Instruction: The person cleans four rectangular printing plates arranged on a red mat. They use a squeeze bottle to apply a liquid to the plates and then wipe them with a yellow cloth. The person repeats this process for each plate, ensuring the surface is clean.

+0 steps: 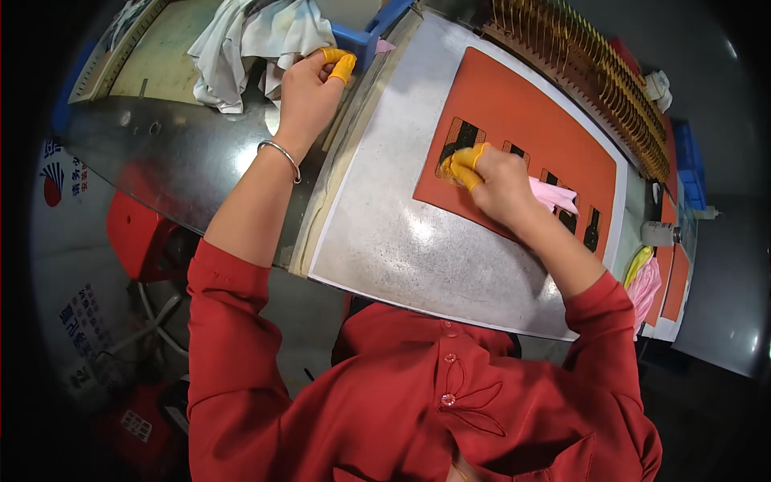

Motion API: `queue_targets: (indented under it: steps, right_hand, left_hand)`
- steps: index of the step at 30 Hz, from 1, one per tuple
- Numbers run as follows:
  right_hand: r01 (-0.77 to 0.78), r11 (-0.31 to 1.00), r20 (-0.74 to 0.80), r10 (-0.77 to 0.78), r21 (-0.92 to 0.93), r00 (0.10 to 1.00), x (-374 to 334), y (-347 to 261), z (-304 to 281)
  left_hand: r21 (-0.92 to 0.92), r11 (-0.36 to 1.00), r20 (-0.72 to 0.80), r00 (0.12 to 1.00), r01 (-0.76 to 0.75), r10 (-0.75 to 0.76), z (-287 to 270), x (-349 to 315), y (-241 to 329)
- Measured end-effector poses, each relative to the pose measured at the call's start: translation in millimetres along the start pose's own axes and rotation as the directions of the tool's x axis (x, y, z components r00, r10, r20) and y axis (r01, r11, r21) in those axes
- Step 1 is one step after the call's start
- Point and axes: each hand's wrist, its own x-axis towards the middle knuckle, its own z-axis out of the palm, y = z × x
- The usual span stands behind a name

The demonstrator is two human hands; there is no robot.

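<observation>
On an orange mat [514, 100] lies a row of dark rectangular pieces with gold-coloured edges. My right hand [496, 183], with yellow finger cots, is closed and bears down with its fingertips on the leftmost dark piece [466, 135]. A pink cloth [554, 194] sticks out from under its palm, gripped there by the lower fingers. Farther left, my left hand [312, 90] is raised beside a blue bin [353, 40], thumb and finger in yellow cots curled together. What they pinch, if anything, is too small to make out. White rags [233, 48] hang right beside it.
A white sheet [385, 193] covers the worktop under the mat. At the back right stands a rack [594, 72] of many gold-coloured upright strips. A clear bottle [660, 234] and pink and yellow cloths [642, 281] are at the right. A red stool [136, 233] stands at lower left.
</observation>
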Motion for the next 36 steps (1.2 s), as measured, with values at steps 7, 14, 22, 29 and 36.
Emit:
queue_targets:
  steps: [7, 14, 22, 29, 36]
  right_hand:
    - [0.007, 1.000, -0.068, -0.007, -0.007, 0.998, -3.6, 7.6, 5.6]
    - [-0.001, 1.000, -0.064, 0.000, -0.024, 0.998, -6.2, 2.9, -1.6]
    - [0.055, 0.998, -0.080, -0.053, 0.033, 0.995, -16.2, -1.7, -1.8]
    - [-0.107, 0.992, -0.018, 0.106, -0.061, 0.994, 15.9, 23.7, -12.6]
    - [-0.090, 0.995, -0.047, 0.089, -0.035, 0.995, 17.1, 30.2, -13.7]
  left_hand:
    - [0.003, 1.000, 0.002, 1.000, -0.017, 0.017, 1.6, -2.1, 6.1]
    - [0.004, 1.000, 0.007, 1.000, -0.002, 0.002, 0.4, -1.5, 4.3]
    - [0.002, 1.000, 0.000, 1.000, -0.017, 0.017, 3.4, -2.1, 0.2]
    - [0.026, 1.000, -0.003, 1.000, 0.011, -0.011, 2.6, -0.3, 3.4]
    - [0.009, 1.000, 0.018, 1.000, 0.013, -0.013, 4.4, -0.3, 1.6]
